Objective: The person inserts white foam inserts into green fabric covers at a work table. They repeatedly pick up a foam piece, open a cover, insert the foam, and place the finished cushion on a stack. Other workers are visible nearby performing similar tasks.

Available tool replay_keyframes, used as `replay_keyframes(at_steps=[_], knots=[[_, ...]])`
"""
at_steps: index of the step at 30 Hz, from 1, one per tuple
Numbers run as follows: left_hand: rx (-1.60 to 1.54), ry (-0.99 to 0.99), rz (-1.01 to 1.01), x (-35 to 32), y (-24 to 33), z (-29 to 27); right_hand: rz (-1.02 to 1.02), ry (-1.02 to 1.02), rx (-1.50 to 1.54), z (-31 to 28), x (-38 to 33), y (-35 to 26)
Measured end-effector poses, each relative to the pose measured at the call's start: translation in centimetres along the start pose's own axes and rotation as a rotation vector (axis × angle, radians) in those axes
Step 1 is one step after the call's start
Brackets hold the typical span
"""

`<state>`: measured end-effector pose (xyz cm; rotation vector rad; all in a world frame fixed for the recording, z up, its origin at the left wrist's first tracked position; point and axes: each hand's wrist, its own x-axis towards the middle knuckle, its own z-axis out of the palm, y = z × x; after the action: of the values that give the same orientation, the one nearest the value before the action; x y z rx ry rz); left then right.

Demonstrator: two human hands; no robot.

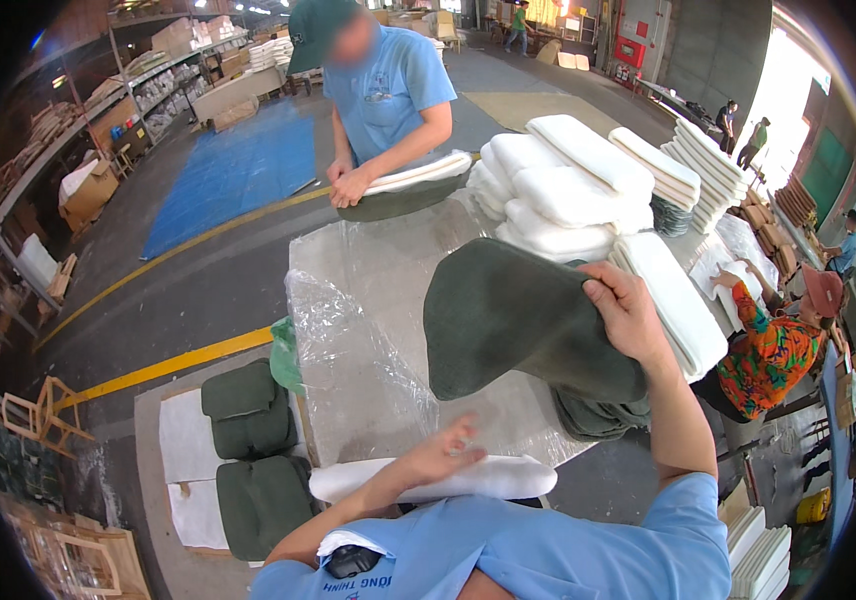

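Raised above the table, a dark green fabric cushion cover (493,315) hangs from my right hand (630,312), whose thumb and fingers pinch its upper right edge. My left hand (445,450), a little blurred, has its fingers apart and holds nothing; it is below the cover. Under my left forearm, along the near table edge, lies a white foam pad (493,478), partly hidden by the arm. A pile of dark green covers (598,418) sits beneath the held one, at the table's right side.
The table (348,240) is partly covered by clear plastic film (348,340). White foam pads (588,150) are stacked at its far right. Across it, a co-worker (388,95) handles a cover and pad. Green cushions (253,505) lie at lower left. Another person (778,345) works at right.
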<state>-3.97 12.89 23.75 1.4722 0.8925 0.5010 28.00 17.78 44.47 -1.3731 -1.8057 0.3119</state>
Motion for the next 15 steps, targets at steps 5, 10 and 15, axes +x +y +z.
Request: replay_keyframes(at_steps=[5, 10, 15], knots=[[-0.692, 0.123, -0.151, 2.9, 1.2, -3.1, -0.080, -0.036, 0.025, 0.4, -0.6, -1.2], [-0.843, 0.299, 0.168, 4.1, 2.1, -7.7, -0.031, 0.014, 0.172, -0.3, -2.1, 0.0], [-0.656, 0.164, 0.305, 3.2, 7.6, -9.7, 0.129, -0.032, 0.468, 2.1, -4.6, 1.8]])
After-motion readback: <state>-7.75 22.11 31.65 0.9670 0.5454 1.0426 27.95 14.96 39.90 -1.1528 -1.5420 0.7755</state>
